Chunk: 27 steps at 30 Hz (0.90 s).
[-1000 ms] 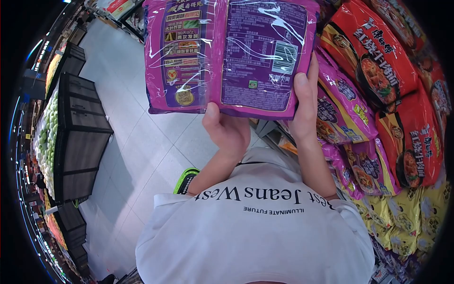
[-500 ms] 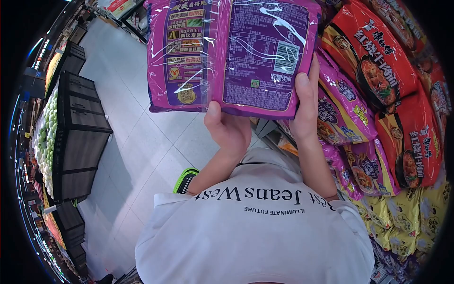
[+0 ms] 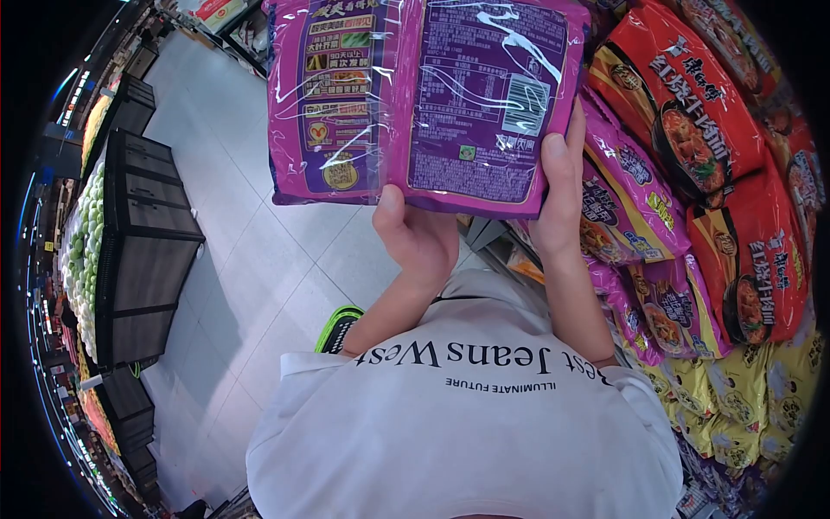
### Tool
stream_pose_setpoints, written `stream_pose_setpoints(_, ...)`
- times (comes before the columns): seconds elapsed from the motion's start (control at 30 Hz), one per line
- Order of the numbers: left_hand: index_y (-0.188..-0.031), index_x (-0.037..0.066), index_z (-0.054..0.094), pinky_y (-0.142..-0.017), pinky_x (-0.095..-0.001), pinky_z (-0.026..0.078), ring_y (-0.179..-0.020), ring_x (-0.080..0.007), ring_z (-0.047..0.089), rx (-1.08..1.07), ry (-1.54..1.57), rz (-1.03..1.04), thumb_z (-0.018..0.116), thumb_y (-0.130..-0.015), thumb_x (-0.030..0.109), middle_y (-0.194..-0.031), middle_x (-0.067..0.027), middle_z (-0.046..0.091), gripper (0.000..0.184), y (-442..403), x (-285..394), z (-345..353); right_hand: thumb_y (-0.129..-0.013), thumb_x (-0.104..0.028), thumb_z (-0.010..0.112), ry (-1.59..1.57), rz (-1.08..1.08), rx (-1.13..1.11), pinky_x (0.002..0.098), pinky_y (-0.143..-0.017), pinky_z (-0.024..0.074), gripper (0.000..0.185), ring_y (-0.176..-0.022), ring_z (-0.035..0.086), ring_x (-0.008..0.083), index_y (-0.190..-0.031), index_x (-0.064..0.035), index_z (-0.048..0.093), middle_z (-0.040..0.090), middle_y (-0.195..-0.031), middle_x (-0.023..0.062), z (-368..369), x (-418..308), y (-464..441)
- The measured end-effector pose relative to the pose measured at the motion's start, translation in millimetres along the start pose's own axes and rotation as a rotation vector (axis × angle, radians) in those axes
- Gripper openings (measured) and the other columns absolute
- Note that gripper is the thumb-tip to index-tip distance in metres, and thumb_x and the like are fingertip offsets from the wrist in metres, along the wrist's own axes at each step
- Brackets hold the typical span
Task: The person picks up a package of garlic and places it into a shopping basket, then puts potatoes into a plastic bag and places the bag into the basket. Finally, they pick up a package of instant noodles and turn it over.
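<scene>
A large purple noodle package (image 3: 471,104) is held up at the top of the view, its printed back with a barcode facing me. My left hand (image 3: 419,238) grips its lower edge near the middle, thumb on the front and the fingers mostly hidden behind. At the lower right corner, my right hand (image 3: 562,182) holds the side edge with the thumb over the front. Just right of that hand lie purple packages (image 3: 635,190) of similar colour, with red noodle packages (image 3: 692,112) beyond them.
Yellow packages (image 3: 735,398) are stacked at the lower right. A dark display stand (image 3: 147,251) with green and white produce (image 3: 84,251) stands at the left. Pale tiled floor (image 3: 251,285) lies between the stand and my body. A green-edged shoe (image 3: 340,329) shows below my left forearm.
The purple package has shifted very slightly to the right and tilted a little since the earliest frame. Both hands keep their hold on it.
</scene>
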<state>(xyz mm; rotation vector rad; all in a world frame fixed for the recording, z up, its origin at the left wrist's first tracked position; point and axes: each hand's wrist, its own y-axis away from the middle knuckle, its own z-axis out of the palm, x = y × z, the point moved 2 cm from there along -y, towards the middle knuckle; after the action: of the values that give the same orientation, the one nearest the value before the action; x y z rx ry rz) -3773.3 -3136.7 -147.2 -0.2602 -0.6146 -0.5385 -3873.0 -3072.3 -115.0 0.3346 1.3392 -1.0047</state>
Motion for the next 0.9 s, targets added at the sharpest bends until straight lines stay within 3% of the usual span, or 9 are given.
stream_pose_setpoints(0.27,-0.125,0.012,0.04,-0.094,-0.0377,0.033,-0.112,-0.0183,0.043,-0.004,-0.008,0.004,0.041,-0.081,0.049,-0.12,-0.0043,0.046,0.057,-0.6,1.4,2.7,-0.088,-0.033,0.04,-0.011,-0.014,-0.005,0.0308,-0.094,0.0337,0.06,-0.111,0.043,0.0174,-0.135,-0.0011,0.02,0.04,-0.125,0.011,0.6,0.5,-0.8)
stream_pose_setpoints(0.37,-0.123,0.003,0.041,-0.092,-0.0359,0.035,-0.109,-0.0189,0.046,-0.063,0.153,0.016,0.042,-0.085,0.04,-0.119,-0.0078,0.049,0.053,-0.3,-1.1,-1.6,-0.088,-0.032,0.04,-0.013,-0.014,-0.01,0.0311,-0.093,0.0345,0.06,-0.11,0.043,0.0174,-0.135,-0.0012,0.02,0.04,-0.124,0.011,-1.8,2.4,-0.5)
stream_pose_setpoints(0.47,-0.125,0.011,0.039,-0.094,-0.0376,0.033,-0.112,-0.0186,0.043,-0.04,0.039,-0.001,0.042,-0.082,0.046,-0.12,-0.0046,0.046,0.056,0.1,-0.3,-0.5,-0.088,-0.033,0.041,-0.021,-0.003,-0.005,0.0316,-0.093,0.0356,0.059,-0.11,0.044,0.0175,-0.134,-0.0016,0.021,0.041,-0.124,0.0109,-1.9,3.6,-0.4)
stream_pose_setpoints(0.9,-0.125,0.006,0.038,-0.093,-0.0368,0.036,-0.11,-0.0199,0.046,-0.166,0.03,0.025,0.049,-0.08,0.031,-0.12,-0.007,0.048,0.053,2.1,1.5,3.7,-0.089,-0.033,0.041,-0.028,0.0,-0.005,0.0319,-0.093,0.0359,0.056,-0.109,0.045,0.0168,-0.133,-0.0027,0.024,0.042,-0.122,0.0099,-3.4,5.7,-0.1)
